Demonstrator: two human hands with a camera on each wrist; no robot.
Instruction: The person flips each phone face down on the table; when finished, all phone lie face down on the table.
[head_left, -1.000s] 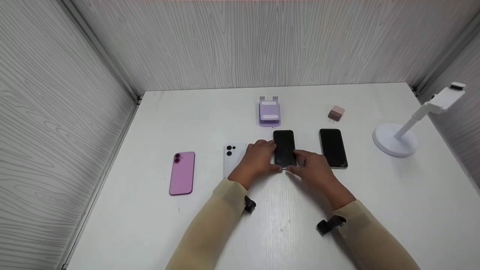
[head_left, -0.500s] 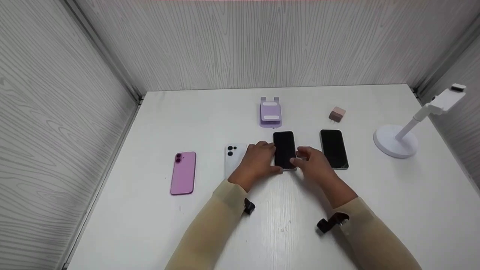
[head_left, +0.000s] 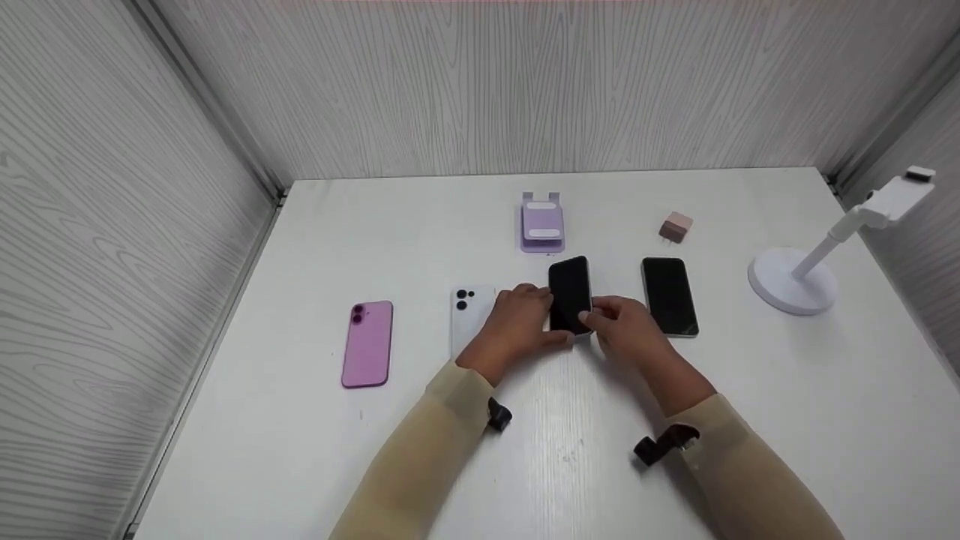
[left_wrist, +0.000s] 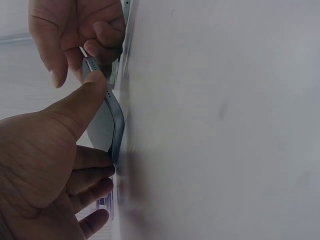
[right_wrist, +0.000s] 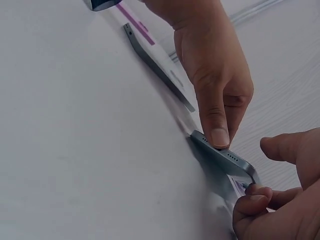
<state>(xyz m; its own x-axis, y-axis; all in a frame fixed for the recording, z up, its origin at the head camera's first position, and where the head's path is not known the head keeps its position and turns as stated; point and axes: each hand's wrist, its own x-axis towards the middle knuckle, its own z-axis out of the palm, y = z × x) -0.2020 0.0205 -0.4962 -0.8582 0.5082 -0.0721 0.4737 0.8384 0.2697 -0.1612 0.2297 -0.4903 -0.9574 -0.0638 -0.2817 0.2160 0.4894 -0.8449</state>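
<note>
Left hand: my left hand gripped the black phone at its near left edge, thumb pressed on the bottom end, fingers tucked under it.
Right hand: my right hand pinched the near right corner of that same phone, fingertips curled round its edge.
Phone position: it sat mid-worktop, between the white phone and the second black phone, near end tipped up off the surface, far end seemingly down.
Risk one: a slim, smooth edge held only at one end, so I judged it could slip from my fingertips and slap back on the worktop.
Risk two: if I swung it left, my knuckles could nudge the white phone, which lay just beside my left hand.
Risk three: pushing it forward could knock the lilac stand, which stood just beyond its far end.
Right side: the second black phone lay near my right hand, apart from it.
Further off: a pink phone well to the left, a small pink cube charger behind, and a white holder on a round base far right.
In the way: nothing lay on top of the phone I held; only those close neighbours crowded it.
</note>
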